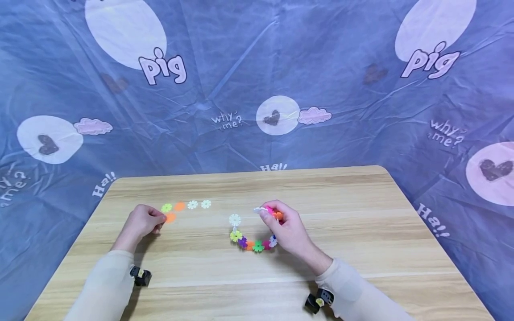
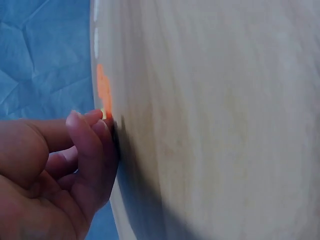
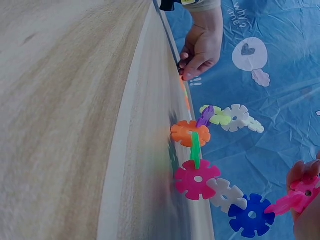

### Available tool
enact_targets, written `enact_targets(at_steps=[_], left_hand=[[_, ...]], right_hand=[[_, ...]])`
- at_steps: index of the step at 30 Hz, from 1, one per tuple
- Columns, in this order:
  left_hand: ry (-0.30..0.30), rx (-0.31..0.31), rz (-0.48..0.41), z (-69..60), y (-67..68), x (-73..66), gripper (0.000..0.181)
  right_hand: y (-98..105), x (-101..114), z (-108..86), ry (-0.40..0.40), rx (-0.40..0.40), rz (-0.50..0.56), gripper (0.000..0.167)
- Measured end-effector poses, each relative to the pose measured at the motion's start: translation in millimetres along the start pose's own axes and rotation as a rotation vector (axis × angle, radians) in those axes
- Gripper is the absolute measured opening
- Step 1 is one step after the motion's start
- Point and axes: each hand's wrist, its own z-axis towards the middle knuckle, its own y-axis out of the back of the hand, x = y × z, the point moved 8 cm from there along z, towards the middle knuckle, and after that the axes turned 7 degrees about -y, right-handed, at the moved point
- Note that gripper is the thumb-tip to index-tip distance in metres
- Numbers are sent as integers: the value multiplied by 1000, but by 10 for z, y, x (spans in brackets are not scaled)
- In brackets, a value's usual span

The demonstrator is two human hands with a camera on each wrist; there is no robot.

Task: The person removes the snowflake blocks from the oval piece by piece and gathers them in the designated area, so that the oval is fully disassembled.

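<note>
Behind everything hangs a wrinkled blue cloth printed with white ovals, hearts and lettering (image 1: 249,58); before it stands a pale, streaky wood-grain table with rounded corners (image 1: 225,285). Between the two hands, nearer the right, a multicoloured chain of notched, flower-shaped plastic discs (image 1: 258,246) curves in a U. The right hand (image 1: 284,225) pinches one end of it, thumb against curled fingers. The left hand (image 1: 145,220) has its fingers bent together, tips touching the edge of a flat orange plastic disc (image 1: 170,217); whether they grip it, I cannot tell. Just beyond lie lime (image 1: 166,207), orange (image 1: 179,206) and two white loose discs (image 1: 192,204).
</note>
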Motion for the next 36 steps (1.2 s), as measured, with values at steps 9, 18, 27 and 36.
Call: enact_targets(at_steps=[9, 18, 27, 36], left_hand=[[-101, -48, -56, -122, 48, -116, 33], [-250, -86, -154, -299, -35, -467, 40], [-386, -119, -212, -446, -82, -807, 35], [-447, -91, -258, -531, -212, -1086, 29]], right_hand=[[1, 7, -18, -14, 6, -16, 13], [-31, 14, -22, -51, 55, -3, 22], [-49, 42, -44, -37, 62, -3, 21], [-44, 66, -47, -34, 38, -17, 16]])
